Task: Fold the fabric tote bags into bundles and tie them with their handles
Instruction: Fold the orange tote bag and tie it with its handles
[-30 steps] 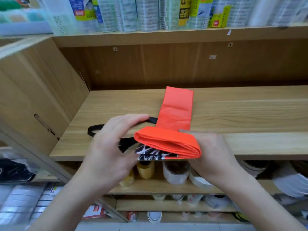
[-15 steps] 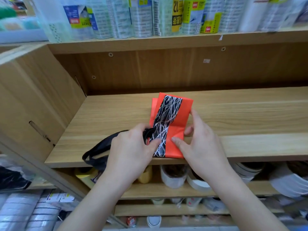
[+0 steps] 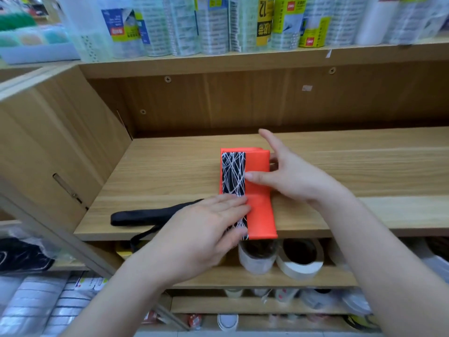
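Centrally in the frame, a folded orange tote bag (image 3: 261,215) lies as a long narrow strip on a light wooden shelf (image 3: 170,171), its near end reaching the shelf's front edge. A black panel printed with thin white crossing lines (image 3: 233,173) runs down the left side of the strip. The bag's black handles (image 3: 145,216) trail out to the left across the shelf, and one loop droops over the front edge.

The person's left hand (image 3: 206,229), coming from the lower left of the frame, lies flat with straight fingers pressing on the near part of the bag, covering some of the patterned panel. The right hand (image 3: 294,178), coming from the lower right, is spread open. Its thumb rests on the orange fabric beside the panel, its index finger points up and away, and its other fingers sit at the bag's right edge. Neither hand grips anything.

Below the shelf, in the lower centre, stand a clear tape roll (image 3: 257,259) and a white tape roll (image 3: 301,261). Across the top of the frame, wrapped packs of rolls (image 3: 213,25) line a higher shelf.
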Demonstrator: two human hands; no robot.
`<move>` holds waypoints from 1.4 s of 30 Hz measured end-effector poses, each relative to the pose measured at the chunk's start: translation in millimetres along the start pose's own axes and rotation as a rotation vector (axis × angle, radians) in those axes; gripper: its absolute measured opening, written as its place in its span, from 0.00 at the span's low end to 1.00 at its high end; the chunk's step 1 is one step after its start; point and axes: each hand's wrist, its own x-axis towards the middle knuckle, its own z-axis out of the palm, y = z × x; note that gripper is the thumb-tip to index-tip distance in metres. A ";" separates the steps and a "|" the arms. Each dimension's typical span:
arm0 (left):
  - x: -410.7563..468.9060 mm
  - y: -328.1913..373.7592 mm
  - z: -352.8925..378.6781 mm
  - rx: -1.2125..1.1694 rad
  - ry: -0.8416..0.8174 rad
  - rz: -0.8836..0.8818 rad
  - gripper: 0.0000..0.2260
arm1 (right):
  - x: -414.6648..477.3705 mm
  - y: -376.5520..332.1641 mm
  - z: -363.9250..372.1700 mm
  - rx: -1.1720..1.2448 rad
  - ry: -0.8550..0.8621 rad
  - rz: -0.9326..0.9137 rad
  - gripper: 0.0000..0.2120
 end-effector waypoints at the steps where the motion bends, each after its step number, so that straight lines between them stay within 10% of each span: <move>1: -2.9 -1.4 1.1 0.003 -0.022 0.015 0.30 | 6.5 0.0 1.3 0.023 0.011 -0.034 0.37; 5: -11.8 -8.2 7.7 0.021 0.075 0.087 0.30 | 11.7 3.5 10.5 0.174 0.044 -0.081 0.15; 11: 3.8 -12.8 -8.4 -0.509 0.367 -0.258 0.09 | -0.4 4.7 25.2 0.379 0.082 -0.076 0.03; 18: 28.3 -4.1 -6.8 -0.348 0.437 -0.495 0.22 | -17.6 -1.7 38.4 0.718 0.208 0.017 0.27; 30: 25.9 10.7 16.4 -0.283 0.387 -0.376 0.22 | -6.1 -12.5 72.4 0.437 0.839 -0.171 0.07; 37: 24.0 17.2 19.3 -0.254 0.415 -0.411 0.16 | -12.6 -11.8 43.4 0.203 0.449 -0.306 0.12; 42: 27.1 19.4 19.1 -0.214 0.378 -0.377 0.14 | -28.4 -21.2 -1.4 -0.882 0.010 -0.271 0.27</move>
